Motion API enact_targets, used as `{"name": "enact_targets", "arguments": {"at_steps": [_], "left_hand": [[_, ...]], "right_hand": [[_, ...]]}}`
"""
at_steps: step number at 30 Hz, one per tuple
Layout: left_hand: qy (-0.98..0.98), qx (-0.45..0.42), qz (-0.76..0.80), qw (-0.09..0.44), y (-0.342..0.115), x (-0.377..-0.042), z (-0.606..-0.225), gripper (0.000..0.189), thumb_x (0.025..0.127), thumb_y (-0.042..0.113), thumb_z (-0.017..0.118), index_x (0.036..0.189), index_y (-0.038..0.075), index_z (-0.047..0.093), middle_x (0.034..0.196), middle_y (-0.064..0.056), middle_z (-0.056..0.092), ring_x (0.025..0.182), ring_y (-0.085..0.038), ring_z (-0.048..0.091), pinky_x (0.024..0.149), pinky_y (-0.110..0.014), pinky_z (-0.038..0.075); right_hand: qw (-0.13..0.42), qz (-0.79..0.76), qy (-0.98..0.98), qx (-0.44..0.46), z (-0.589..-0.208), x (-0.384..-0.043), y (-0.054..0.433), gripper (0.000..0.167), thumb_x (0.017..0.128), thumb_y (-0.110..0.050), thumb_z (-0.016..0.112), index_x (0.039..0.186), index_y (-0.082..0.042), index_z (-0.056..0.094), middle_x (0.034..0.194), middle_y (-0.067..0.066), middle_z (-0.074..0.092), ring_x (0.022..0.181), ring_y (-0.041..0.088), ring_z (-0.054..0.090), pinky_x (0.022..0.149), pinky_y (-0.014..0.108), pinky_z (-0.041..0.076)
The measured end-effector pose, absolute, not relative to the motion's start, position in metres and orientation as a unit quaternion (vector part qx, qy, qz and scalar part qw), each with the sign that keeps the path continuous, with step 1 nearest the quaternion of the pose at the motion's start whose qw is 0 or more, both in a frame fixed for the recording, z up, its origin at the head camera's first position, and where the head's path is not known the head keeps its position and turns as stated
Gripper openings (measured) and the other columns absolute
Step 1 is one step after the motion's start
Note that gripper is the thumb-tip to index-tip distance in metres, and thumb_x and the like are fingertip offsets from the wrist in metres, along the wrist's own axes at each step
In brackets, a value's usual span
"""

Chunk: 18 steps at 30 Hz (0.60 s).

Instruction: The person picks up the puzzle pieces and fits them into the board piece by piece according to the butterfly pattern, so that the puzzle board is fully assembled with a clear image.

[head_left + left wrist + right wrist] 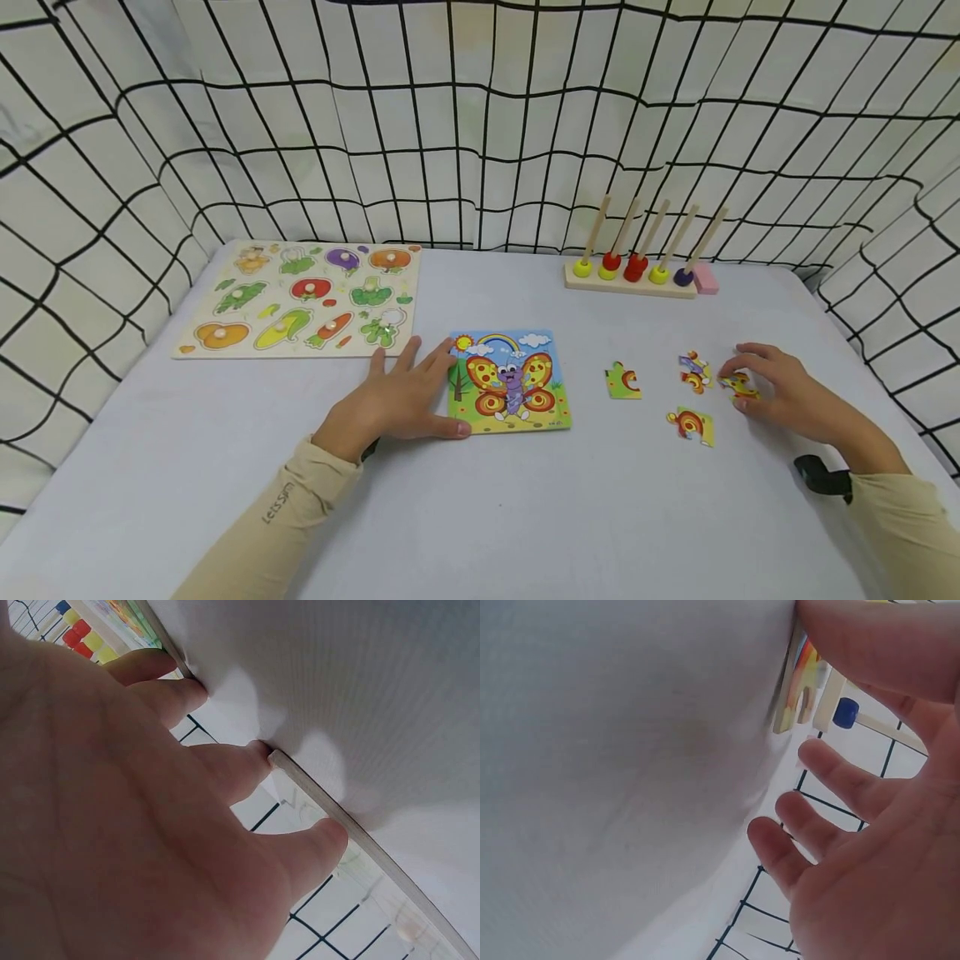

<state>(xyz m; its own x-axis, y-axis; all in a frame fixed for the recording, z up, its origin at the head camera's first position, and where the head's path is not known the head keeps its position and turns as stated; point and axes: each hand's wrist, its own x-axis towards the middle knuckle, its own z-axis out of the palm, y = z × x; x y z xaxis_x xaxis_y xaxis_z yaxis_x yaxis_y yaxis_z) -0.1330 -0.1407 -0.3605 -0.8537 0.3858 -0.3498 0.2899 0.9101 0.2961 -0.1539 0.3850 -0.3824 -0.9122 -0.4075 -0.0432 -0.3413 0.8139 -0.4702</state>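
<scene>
Currently, left hand (396, 403) at 11 o'clock lies spread, touching board (510, 382) at 12, gripping nothing. Right hand (787, 396) at 2 has thumb and forefinger curled about piece (740, 384); firmness can't be told. Best pinch opposite edges, lift up, clear of neighbour (697, 381) at piece's 9 o'clock.

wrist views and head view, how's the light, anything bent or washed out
Head: bright, even light, black square-mesh netting bowed, whether by lens or slack I can't tell; left wrist: left hand casts soft shadows on the white tabletop, pale vegetable puzzle board washed out; right wrist: tabletop dimly grey, brighter toward the bottom.
</scene>
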Motion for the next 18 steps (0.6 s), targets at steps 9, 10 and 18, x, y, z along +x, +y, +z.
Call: {"name": "enact_targets", "arguments": {"at_steps": [9, 10, 18], "left_hand": [[0.956, 0.175, 0.114, 0.205, -0.1402, -0.1331, -0.3604, 0.113, 0.092, 0.064, 0.076, 0.171, 0.006, 0.021, 0.178, -0.012, 0.016, 0.162, -0.047, 0.005, 0.120, -0.079, -0.001], [0.956, 0.175, 0.114, 0.206, -0.1401, -0.1329, -0.3600, 0.113, 0.092, 0.064, 0.076, 0.171, 0.006, 0.021, 0.179, -0.012, 0.015, 0.162, -0.047, 0.005, 0.120, -0.079, -0.001], [0.955, 0.176, 0.117, 0.209, -0.1409, -0.1307, -0.3581, 0.113, 0.092, 0.064, 0.077, 0.171, 0.006, 0.020, 0.179, -0.012, 0.014, 0.162, -0.047, 0.003, 0.120, -0.078, -0.002]], "right_hand": [[0.050, -0.218, 0.953, -0.203, -0.3835, -0.1488, 0.3844, 0.036, 0.090, 0.003, 0.080, 0.124, -0.003, 0.068, 0.133, 0.029, 0.057, 0.122, 0.052, 0.044, 0.095, 0.072, 0.038], [0.047, -0.216, 0.954, -0.204, -0.3833, -0.1482, 0.3838, 0.037, 0.090, 0.003, 0.081, 0.124, -0.003, 0.068, 0.132, 0.027, 0.058, 0.121, 0.051, 0.046, 0.095, 0.070, 0.039], [0.061, -0.218, 0.957, -0.180, -0.3778, -0.1483, 0.3778, 0.060, 0.092, -0.001, 0.082, 0.144, 0.007, 0.053, 0.132, 0.022, 0.058, 0.113, 0.038, 0.057, 0.086, 0.026, 0.049]]}}
